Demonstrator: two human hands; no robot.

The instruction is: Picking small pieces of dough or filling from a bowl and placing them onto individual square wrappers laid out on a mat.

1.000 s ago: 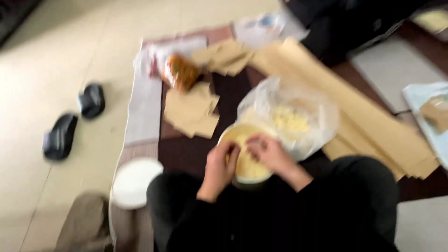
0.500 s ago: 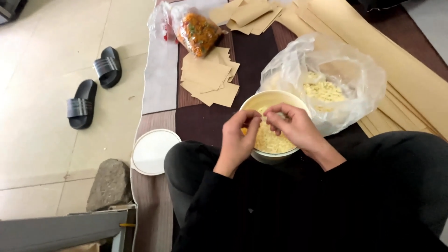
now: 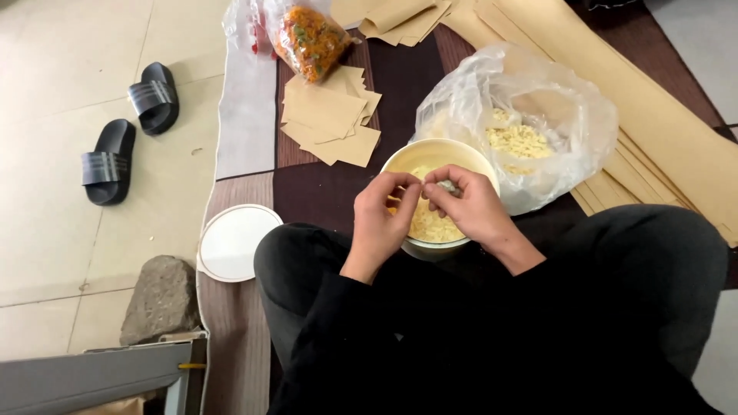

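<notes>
Both hands meet right over the cream bowl (image 3: pixel 430 154), which sits on the floor mat (image 3: pixel 323 184) between the person's knees, full of pale yellow crumbly food. The left hand (image 3: pixel 382 219) and right hand (image 3: pixel 469 207) pinch fingertips together on a small pale bit (image 3: pixel 448 186) above the bowl's middle; its shape and long axis are too small to tell. Each grip is closed tight on it. Just beyond, touching the bowl, a clear plastic bag (image 3: pixel 561 115) slumps open.

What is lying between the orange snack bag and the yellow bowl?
In the head view, a small stack of tan paper squares lies on the dark mat between the orange snack bag and the yellow bowl.
</notes>
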